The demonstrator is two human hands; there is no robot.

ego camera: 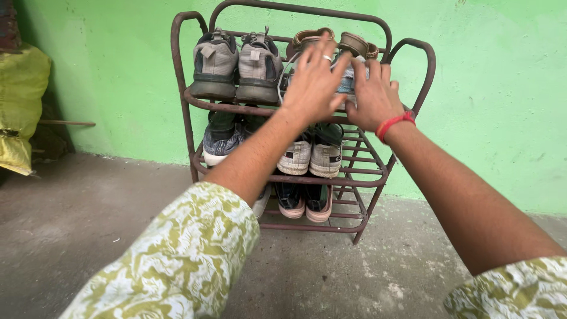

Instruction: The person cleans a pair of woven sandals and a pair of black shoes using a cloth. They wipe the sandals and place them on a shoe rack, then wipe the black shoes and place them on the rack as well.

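Both hands are resting on a pale shoe (348, 80) sitting on the top shelf of a rusty 3-tier metal rack (188, 94), its long axis running front to back, toe direction hidden. The left hand (313, 85) is spreading its fingers wide; the right hand (373, 97) is lying flatter, fingers narrower. Beside it are sitting 2 grey sneakers (236, 65), heels facing out.

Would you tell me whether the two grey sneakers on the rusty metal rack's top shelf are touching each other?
Touching: the head view shows the left grey sneaker pressed against the right grey sneaker.
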